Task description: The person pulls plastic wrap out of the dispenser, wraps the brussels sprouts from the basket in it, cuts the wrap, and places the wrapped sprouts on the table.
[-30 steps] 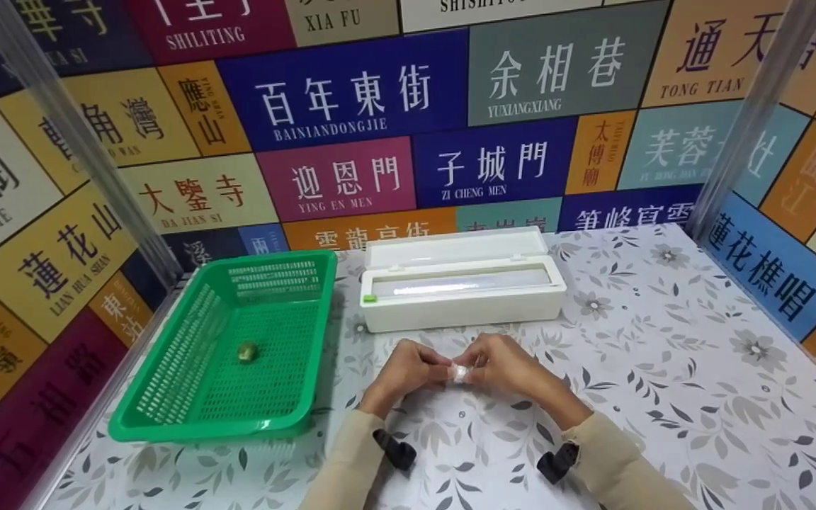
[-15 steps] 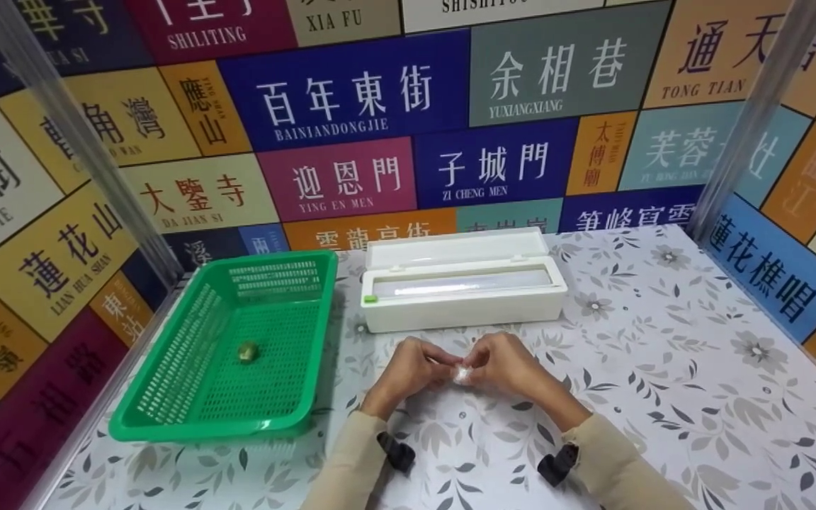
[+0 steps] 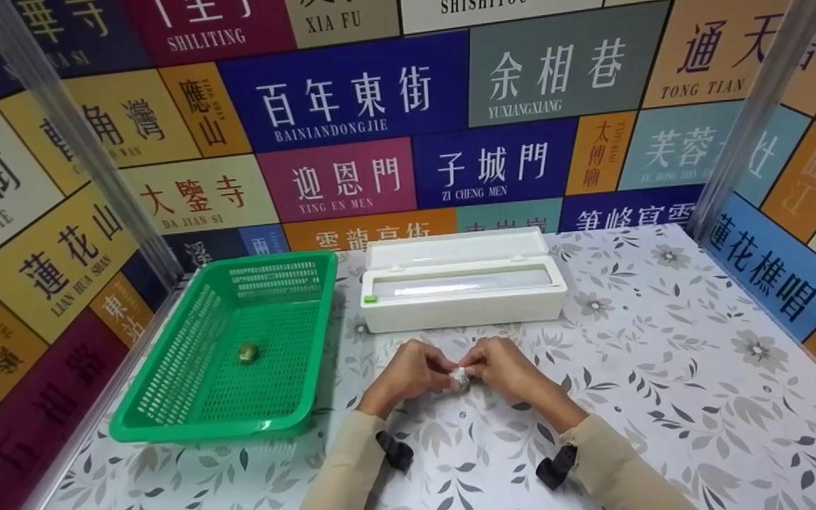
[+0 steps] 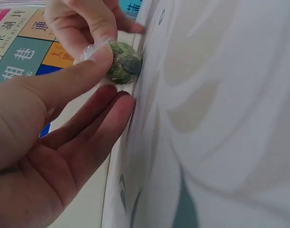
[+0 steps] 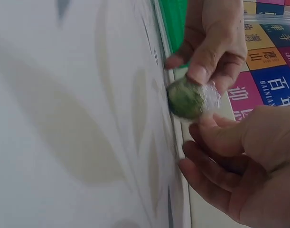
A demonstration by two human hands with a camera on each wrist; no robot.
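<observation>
Low over the floral worktop point(image 3: 663, 368), the left hand point(image 3: 408, 372) and right hand point(image 3: 503, 368) both pinch a small green ball point(image 3: 460, 380) in clear film between thumbs and fingertips. Best to twist the loose film tight against the ball, pressing seams flat. Beyond stand the white film dispenser point(image 3: 463, 287) and, left, a green basket point(image 3: 167, 418) holding another ball point(image 3: 248, 351).

The ball point(image 4: 123, 66) pinched between both hands looks dull green and mottled under thin, glossy, crinkled clear film point(image 5: 210, 92), resting on a smooth, matt floral tablecloth point(image 3: 663, 368). At ten o'clock from it sits a shiny green plastic basket point(image 3: 167, 397) with perforated walls. At twelve o'clock stands a smooth white plastic box point(image 3: 465, 312) with a clear glossy window, backed by satin printed wall panels point(image 3: 351, 99).
</observation>
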